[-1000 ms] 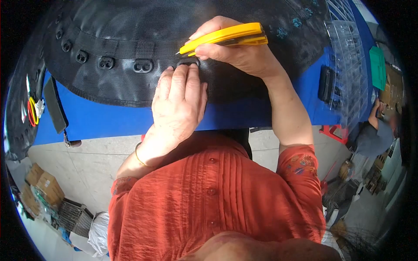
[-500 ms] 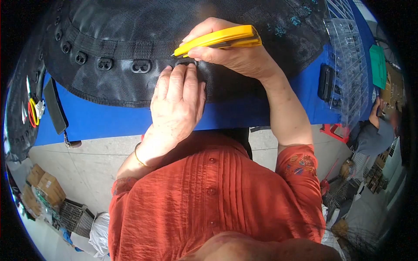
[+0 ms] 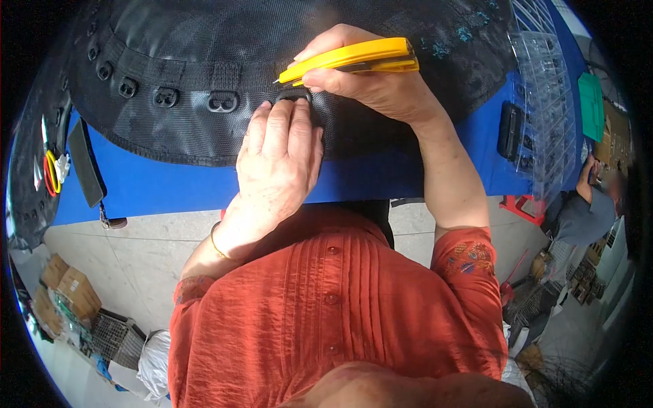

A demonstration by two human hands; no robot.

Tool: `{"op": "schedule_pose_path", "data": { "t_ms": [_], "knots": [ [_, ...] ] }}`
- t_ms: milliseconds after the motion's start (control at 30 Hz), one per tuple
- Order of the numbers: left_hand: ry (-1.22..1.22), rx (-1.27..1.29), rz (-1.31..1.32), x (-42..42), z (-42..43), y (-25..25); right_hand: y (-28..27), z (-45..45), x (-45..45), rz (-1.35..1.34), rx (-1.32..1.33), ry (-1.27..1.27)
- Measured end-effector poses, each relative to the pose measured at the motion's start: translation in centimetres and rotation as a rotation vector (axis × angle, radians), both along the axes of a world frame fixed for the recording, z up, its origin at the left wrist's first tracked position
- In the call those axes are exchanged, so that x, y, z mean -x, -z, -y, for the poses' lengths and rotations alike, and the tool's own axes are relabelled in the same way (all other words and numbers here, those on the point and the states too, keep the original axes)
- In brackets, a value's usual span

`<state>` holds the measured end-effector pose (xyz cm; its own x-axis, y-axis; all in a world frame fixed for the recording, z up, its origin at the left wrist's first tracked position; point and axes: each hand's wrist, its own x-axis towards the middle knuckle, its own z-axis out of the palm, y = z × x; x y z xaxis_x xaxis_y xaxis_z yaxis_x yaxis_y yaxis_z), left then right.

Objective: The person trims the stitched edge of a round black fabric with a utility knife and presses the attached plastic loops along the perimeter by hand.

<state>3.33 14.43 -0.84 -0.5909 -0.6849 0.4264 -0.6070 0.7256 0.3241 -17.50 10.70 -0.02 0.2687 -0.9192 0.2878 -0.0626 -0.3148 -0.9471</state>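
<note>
My left hand (image 3: 275,149) lies palm down with fingers stretched out. Its fingertips press on a black plastic two-hole fitting (image 3: 294,94) on the black mesh fabric (image 3: 183,132), mostly covering it. Held in my right hand (image 3: 367,85) is a yellow tool with a thin pointed tip (image 3: 354,54); its exact kind is unclear. The tip points left, just above my left fingertips, close to a woven strip (image 3: 252,76). Whether it touches the fabric I cannot tell. Several similar fittings, one of them the nearest fitting (image 3: 223,102), run along the strip to the left.
Under the fabric is a blue table (image 3: 163,190). Scissors (image 3: 52,173) and a dark flat case (image 3: 87,163) lie left. Clear plastic trays (image 3: 544,102), a black case (image 3: 509,129) and a green container (image 3: 590,105) are right. Beyond them a person (image 3: 586,211) is at work.
My right hand and the yellow tool have shifted slightly right. My left hand stays nearly in place on the fitting.
</note>
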Motion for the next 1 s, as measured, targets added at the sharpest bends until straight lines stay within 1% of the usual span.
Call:
{"op": "schedule_pose_path", "data": {
  "t_ms": [67,200,267,400,467,567,800,867,900,967,1000],
  "knots": [
    [0.002,0.002,-0.001,0.01,0.01,0.09,0.16,0.06,-0.10,0.021,0.053,-0.013],
    [0.003,0.000,0.004,-0.04,-0.03,0.08,-0.03,0.07,-0.22,0.025,0.012,-0.010],
    [0.004,-0.002,0.004,-0.06,-0.04,0.06,0.13,0.11,-0.23,-0.010,0.087,-0.029],
    [0.001,0.042,0.011,-0.01,0.10,0.20,0.13,0.11,-0.26,0.014,0.025,-0.031],
    [0.003,0.026,0.004,0.00,0.03,0.13,0.05,0.10,-0.16,-0.082,0.140,-0.021],
    [0.004,0.006,-0.002,0.04,0.00,0.05,-0.22,0.03,-0.02,-0.106,0.100,-0.021],
    [0.001,0.012,0.009,0.00,0.06,0.01,-0.11,0.05,0.21,-0.113,0.136,0.001],
    [0.003,0.018,0.013,0.01,0.04,0.05,-0.06,-0.03,0.27,-0.031,0.076,-0.003],
    [0.000,0.025,0.015,0.00,0.05,0.07,0.10,0.06,0.34,-0.031,0.076,-0.002],
    [0.002,0.022,0.015,0.01,0.08,0.09,0.52,0.29,0.50,-0.083,0.241,-0.020],
    [0.004,0.020,0.015,0.03,0.09,0.08,0.38,0.17,0.43,-0.083,0.241,-0.019]
  ]
}}
